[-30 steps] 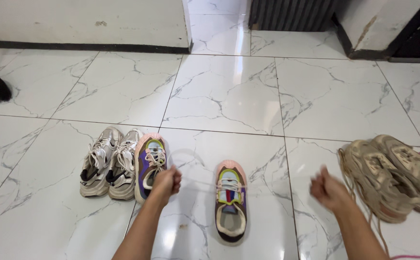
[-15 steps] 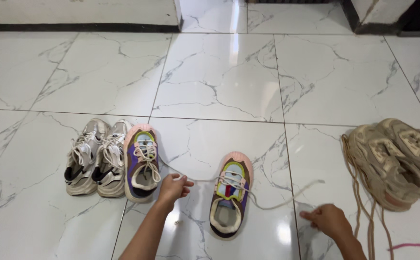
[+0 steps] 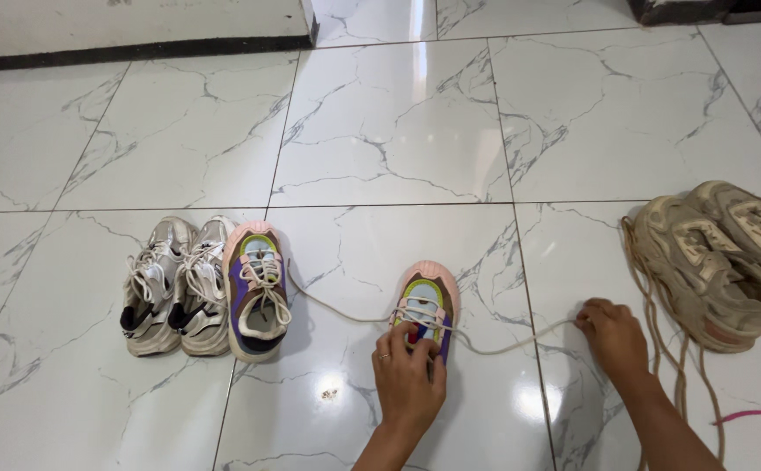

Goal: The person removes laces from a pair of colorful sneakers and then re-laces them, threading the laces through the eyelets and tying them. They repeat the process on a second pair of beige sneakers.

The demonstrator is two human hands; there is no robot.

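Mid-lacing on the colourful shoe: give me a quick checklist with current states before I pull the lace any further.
1. Left hand rests on the pink-toed shoe, steadying it: ok.
2. Right hand pinches the lace end: ok.
3. Lace runs from shoe to right hand without visible knots: ok.
4. Lace seated in every eyelet: cannot tell, left hand covers them.
5. The other lace end trails toward the matching shoe; whether it is snagged there: cannot tell.
6. Beige pair laces lie close beside right hand: not ok.

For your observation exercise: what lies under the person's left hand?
The left hand covers the back half of a colourful shoe; only its pink toe and laces show. The heel and opening are hidden.
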